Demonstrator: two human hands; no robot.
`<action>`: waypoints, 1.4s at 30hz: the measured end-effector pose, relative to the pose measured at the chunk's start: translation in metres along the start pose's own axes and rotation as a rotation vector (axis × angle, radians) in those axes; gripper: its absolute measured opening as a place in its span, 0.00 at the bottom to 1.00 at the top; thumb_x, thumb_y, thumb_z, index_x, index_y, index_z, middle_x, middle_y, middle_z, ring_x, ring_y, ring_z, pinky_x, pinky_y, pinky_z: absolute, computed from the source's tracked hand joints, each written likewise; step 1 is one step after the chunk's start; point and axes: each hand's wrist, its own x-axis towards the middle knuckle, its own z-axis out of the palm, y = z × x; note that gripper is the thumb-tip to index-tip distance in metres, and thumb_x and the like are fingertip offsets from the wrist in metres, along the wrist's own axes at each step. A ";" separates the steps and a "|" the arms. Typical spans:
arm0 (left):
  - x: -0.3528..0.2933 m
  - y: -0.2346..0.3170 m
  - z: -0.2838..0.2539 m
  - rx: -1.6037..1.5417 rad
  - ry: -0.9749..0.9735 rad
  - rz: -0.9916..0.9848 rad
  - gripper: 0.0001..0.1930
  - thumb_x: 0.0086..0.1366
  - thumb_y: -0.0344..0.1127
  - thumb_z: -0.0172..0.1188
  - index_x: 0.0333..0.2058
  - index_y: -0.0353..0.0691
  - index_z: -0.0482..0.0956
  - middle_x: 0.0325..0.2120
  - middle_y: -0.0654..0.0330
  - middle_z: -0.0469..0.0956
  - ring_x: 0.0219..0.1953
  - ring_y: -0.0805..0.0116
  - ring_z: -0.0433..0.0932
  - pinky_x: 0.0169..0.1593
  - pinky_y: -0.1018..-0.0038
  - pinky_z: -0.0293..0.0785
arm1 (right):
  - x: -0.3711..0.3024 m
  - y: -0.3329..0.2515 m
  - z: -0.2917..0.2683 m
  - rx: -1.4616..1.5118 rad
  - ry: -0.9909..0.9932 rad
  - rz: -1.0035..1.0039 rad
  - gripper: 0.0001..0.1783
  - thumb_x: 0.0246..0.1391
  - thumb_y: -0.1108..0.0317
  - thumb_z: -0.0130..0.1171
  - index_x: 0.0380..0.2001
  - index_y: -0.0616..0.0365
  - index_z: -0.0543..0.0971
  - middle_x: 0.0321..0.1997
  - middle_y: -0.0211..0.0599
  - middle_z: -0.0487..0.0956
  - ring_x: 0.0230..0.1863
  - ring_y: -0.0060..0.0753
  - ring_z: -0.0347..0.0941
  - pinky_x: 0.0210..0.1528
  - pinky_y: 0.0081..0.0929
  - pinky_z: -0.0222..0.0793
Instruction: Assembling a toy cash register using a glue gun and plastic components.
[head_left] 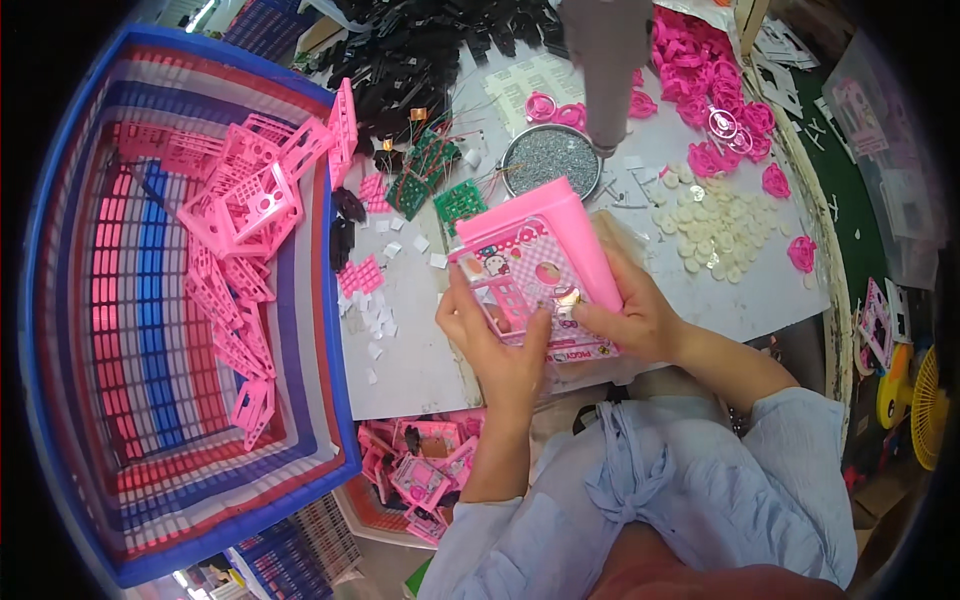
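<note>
Between my hands, over the near part of the table, is a pink plastic toy money-box casing (590, 235) with a printed front panel (520, 262). The panel has a checked pattern, a round opening and a grid of small openings. My left hand (495, 345) grips its left and lower edge, the thumb on the front. My right hand (635, 315) holds the right side, thumb pressed near a small shiny gold piece (567, 304). A grey hanging tool, like an electric screwdriver (605, 80), points down just beyond the casing, beside a round dish of small metal screws (550, 165).
At left stands a blue-rimmed striped basket (345, 430) with pink frames (250, 200). Across the table lie black parts (400, 60), green circuit boards (425, 175) with wires, pink rings (700, 80) and pale discs (715, 225). Below the table edge is a bin of pink parts (420, 475).
</note>
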 end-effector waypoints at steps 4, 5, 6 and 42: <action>-0.001 -0.008 -0.003 0.121 -0.067 0.017 0.54 0.49 0.28 0.72 0.72 0.37 0.50 0.54 0.51 0.57 0.48 0.63 0.66 0.51 0.70 0.69 | -0.003 -0.004 -0.001 -0.236 -0.024 -0.022 0.29 0.59 0.66 0.61 0.60 0.64 0.66 0.49 0.44 0.78 0.51 0.33 0.76 0.52 0.34 0.71; -0.002 -0.008 -0.003 0.115 -0.080 -0.007 0.54 0.49 0.28 0.72 0.72 0.37 0.50 0.54 0.51 0.57 0.49 0.63 0.66 0.51 0.70 0.69 | -0.003 -0.003 -0.001 -0.245 -0.036 -0.045 0.29 0.59 0.65 0.61 0.60 0.64 0.66 0.49 0.44 0.79 0.50 0.35 0.77 0.51 0.35 0.71; -0.003 -0.010 -0.003 0.123 -0.077 0.017 0.54 0.49 0.28 0.72 0.72 0.37 0.50 0.54 0.51 0.57 0.49 0.63 0.66 0.51 0.70 0.69 | -0.002 -0.001 -0.001 -0.254 -0.047 -0.068 0.29 0.58 0.65 0.62 0.60 0.64 0.66 0.48 0.45 0.79 0.49 0.37 0.78 0.51 0.35 0.71; 0.043 -0.026 -0.024 -0.297 0.023 -0.127 0.17 0.79 0.44 0.45 0.32 0.40 0.71 0.26 0.70 0.72 0.28 0.85 0.68 0.32 0.83 0.67 | -0.020 -0.008 -0.007 0.323 -0.033 0.321 0.31 0.58 0.79 0.61 0.63 0.64 0.63 0.59 0.38 0.74 0.58 0.27 0.73 0.58 0.29 0.76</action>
